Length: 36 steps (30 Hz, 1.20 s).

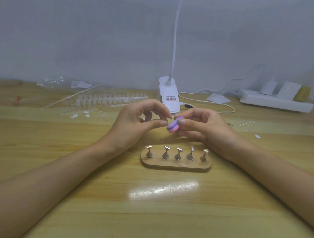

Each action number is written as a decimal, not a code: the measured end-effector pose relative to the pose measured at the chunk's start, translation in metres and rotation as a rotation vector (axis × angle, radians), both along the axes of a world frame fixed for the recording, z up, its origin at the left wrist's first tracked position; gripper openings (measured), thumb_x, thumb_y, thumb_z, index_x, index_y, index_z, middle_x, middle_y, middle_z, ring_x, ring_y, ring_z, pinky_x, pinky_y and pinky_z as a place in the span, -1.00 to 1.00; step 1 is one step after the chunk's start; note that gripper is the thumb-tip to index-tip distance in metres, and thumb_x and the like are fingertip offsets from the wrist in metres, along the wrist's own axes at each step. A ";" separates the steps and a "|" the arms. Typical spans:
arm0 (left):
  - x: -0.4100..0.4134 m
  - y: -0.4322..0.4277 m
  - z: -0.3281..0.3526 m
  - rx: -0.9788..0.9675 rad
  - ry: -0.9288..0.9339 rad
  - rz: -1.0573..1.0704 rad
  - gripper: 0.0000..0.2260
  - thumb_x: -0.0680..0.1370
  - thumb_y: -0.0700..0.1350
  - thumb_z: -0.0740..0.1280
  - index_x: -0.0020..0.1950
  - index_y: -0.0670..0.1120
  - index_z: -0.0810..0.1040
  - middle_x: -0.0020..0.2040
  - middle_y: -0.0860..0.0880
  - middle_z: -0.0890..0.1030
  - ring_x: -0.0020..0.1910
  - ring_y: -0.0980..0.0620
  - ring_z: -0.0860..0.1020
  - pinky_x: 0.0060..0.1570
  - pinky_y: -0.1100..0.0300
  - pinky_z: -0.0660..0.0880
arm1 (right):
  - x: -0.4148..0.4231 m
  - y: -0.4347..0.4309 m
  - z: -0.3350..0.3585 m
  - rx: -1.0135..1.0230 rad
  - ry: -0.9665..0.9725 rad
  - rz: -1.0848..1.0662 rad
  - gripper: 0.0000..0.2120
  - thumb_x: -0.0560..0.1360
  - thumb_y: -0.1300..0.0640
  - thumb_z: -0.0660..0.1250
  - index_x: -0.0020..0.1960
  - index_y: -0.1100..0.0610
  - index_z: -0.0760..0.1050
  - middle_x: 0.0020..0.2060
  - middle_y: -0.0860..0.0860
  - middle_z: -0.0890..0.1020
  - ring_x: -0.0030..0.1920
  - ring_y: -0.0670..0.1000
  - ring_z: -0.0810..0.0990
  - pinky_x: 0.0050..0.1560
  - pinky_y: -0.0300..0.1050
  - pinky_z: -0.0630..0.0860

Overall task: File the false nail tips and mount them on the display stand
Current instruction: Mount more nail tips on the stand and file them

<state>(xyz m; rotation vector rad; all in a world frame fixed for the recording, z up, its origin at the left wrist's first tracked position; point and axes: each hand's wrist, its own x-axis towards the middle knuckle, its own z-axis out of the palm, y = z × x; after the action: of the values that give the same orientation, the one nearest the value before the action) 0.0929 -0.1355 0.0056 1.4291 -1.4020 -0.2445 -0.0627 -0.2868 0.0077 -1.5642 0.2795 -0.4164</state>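
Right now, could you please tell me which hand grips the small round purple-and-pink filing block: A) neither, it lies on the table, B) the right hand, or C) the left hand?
B: the right hand pinches the small round purple-and-pink filing block between thumb and fingers, in the air.

Dim, even, bluish light; overhead glare streaks the surface (164, 188) at 6 o'clock, just below the display stand (175, 164); shadows faint; edges bowed; 10 o'clock clutter (92, 101) blurred.
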 end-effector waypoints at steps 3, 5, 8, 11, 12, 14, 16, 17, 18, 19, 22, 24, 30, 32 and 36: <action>0.002 0.001 0.000 -0.005 0.006 0.027 -0.86 0.47 -0.22 0.48 -0.12 0.03 0.64 -0.15 0.14 0.65 -0.28 0.23 0.45 -0.26 0.23 0.37 | -0.001 0.001 0.001 -0.033 0.032 0.061 -0.77 0.43 0.18 0.49 0.02 0.28 0.62 -0.05 0.23 0.72 0.02 0.14 0.72 0.06 -0.08 0.63; 0.003 0.000 0.000 -0.015 0.025 0.059 -0.88 0.47 -0.21 0.47 -0.10 0.01 0.64 -0.14 0.13 0.65 -0.29 0.22 0.45 -0.25 0.22 0.39 | -0.001 0.004 0.000 -0.090 0.059 0.079 -0.85 0.44 0.16 0.51 -0.02 0.18 0.65 -0.05 0.20 0.73 0.02 0.12 0.72 0.06 -0.07 0.64; 0.001 -0.001 0.001 0.005 -0.030 0.011 -0.87 0.48 -0.24 0.47 -0.10 -0.02 0.65 -0.16 0.18 0.64 -0.30 0.23 0.46 -0.26 0.25 0.37 | -0.001 0.004 -0.001 -0.106 0.047 0.075 -0.83 0.44 0.13 0.50 -0.02 0.18 0.64 -0.05 0.20 0.72 0.03 0.13 0.72 0.08 -0.06 0.64; 0.004 -0.001 -0.001 0.007 0.006 0.024 -0.86 0.47 -0.22 0.48 -0.11 0.03 0.64 -0.15 0.15 0.65 -0.36 0.11 0.35 -0.24 0.21 0.36 | -0.002 0.002 -0.001 -0.012 -0.030 0.018 -0.78 0.47 0.18 0.45 0.02 0.31 0.59 -0.02 0.25 0.71 0.05 0.15 0.70 0.13 -0.04 0.61; 0.005 -0.002 -0.001 0.001 0.021 0.038 -0.86 0.47 -0.21 0.48 -0.10 0.04 0.64 -0.14 0.13 0.65 -0.36 0.03 0.33 -0.24 0.19 0.36 | -0.002 0.002 -0.001 -0.012 -0.031 0.020 -0.78 0.47 0.18 0.45 0.02 0.31 0.59 -0.02 0.25 0.71 0.05 0.14 0.70 0.11 -0.06 0.61; 0.005 -0.002 -0.002 -0.004 0.001 0.033 -0.87 0.48 -0.21 0.48 -0.09 0.03 0.64 -0.14 0.10 0.66 -0.34 -0.05 0.34 -0.25 0.18 0.34 | -0.002 0.006 -0.001 -0.085 0.020 0.084 -0.79 0.45 0.16 0.47 0.00 0.26 0.61 -0.04 0.23 0.72 0.01 0.15 0.72 0.06 -0.07 0.63; 0.004 -0.002 -0.002 0.003 -0.029 0.014 -0.86 0.48 -0.21 0.47 -0.09 0.03 0.64 -0.16 0.14 0.65 -0.36 0.05 0.33 -0.27 0.20 0.32 | -0.001 0.007 -0.002 -0.102 0.026 0.089 -0.82 0.48 0.19 0.46 0.02 0.27 0.61 -0.05 0.24 0.72 0.01 0.18 0.72 0.07 -0.04 0.64; 0.004 -0.003 -0.001 0.003 -0.029 0.017 -0.86 0.48 -0.21 0.48 -0.09 0.03 0.64 -0.16 0.15 0.64 -0.37 0.10 0.31 -0.27 0.21 0.32 | -0.001 0.006 -0.002 -0.075 -0.001 0.046 -0.81 0.50 0.22 0.44 0.04 0.33 0.59 -0.04 0.25 0.71 0.02 0.18 0.71 0.10 -0.02 0.63; 0.005 -0.003 -0.001 -0.001 -0.022 0.026 -0.86 0.48 -0.21 0.48 -0.10 0.03 0.64 -0.15 0.16 0.64 -0.37 0.12 0.30 -0.27 0.22 0.32 | -0.001 0.004 -0.002 -0.052 -0.023 0.016 -0.79 0.51 0.24 0.42 0.06 0.37 0.56 -0.03 0.26 0.71 0.03 0.17 0.71 0.12 -0.02 0.62; 0.006 -0.002 -0.002 -0.005 -0.017 0.036 -0.86 0.48 -0.21 0.48 -0.10 0.04 0.64 -0.15 0.16 0.64 -0.38 0.11 0.29 -0.26 0.22 0.32 | -0.001 0.004 -0.001 -0.052 -0.018 0.021 -0.78 0.51 0.24 0.41 0.06 0.39 0.55 -0.03 0.26 0.71 0.03 0.17 0.71 0.12 -0.02 0.61; 0.005 -0.002 -0.001 -0.006 -0.032 0.012 -0.84 0.47 -0.23 0.47 -0.11 0.04 0.63 -0.16 0.17 0.64 -0.39 0.18 0.31 -0.29 0.22 0.30 | -0.001 0.007 -0.001 -0.135 0.052 0.105 -0.81 0.50 0.22 0.44 0.04 0.32 0.58 -0.06 0.23 0.72 0.00 0.17 0.72 0.06 -0.04 0.64; 0.004 -0.002 -0.001 -0.003 -0.030 0.004 -0.84 0.47 -0.24 0.47 -0.11 0.03 0.63 -0.16 0.17 0.63 -0.39 0.20 0.33 -0.30 0.22 0.29 | 0.000 0.007 0.000 -0.078 0.000 0.007 -0.80 0.48 0.22 0.43 0.04 0.33 0.58 -0.05 0.23 0.72 0.01 0.12 0.72 0.05 -0.09 0.63; 0.004 -0.002 -0.001 0.007 -0.032 0.016 -0.83 0.47 -0.22 0.48 -0.12 0.06 0.63 -0.15 0.16 0.64 -0.38 0.13 0.27 -0.29 0.20 0.29 | 0.000 0.007 -0.001 -0.108 0.039 0.032 -0.81 0.48 0.24 0.44 0.03 0.34 0.58 -0.06 0.22 0.72 0.00 0.16 0.72 0.10 -0.04 0.64; 0.004 -0.002 -0.001 0.007 -0.025 0.018 -0.84 0.47 -0.21 0.48 -0.12 0.06 0.63 -0.14 0.14 0.64 -0.38 0.13 0.27 -0.28 0.19 0.29 | 0.000 0.005 0.000 -0.028 -0.018 -0.048 -0.78 0.46 0.22 0.43 0.02 0.35 0.57 -0.06 0.22 0.72 0.01 0.14 0.71 0.08 -0.11 0.63; 0.004 -0.002 0.000 -0.001 -0.033 0.022 -0.85 0.48 -0.23 0.47 -0.12 0.04 0.63 -0.13 0.10 0.65 -0.38 0.10 0.28 -0.29 0.19 0.29 | 0.001 0.007 -0.001 -0.106 0.056 0.035 -0.82 0.52 0.26 0.42 0.05 0.37 0.57 -0.04 0.26 0.71 0.03 0.19 0.71 0.14 0.02 0.63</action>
<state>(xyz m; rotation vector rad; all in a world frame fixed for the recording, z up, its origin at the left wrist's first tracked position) 0.0970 -0.1377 0.0058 1.4528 -1.4124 -0.2072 -0.0617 -0.2796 0.0062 -1.6842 0.2764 -0.3647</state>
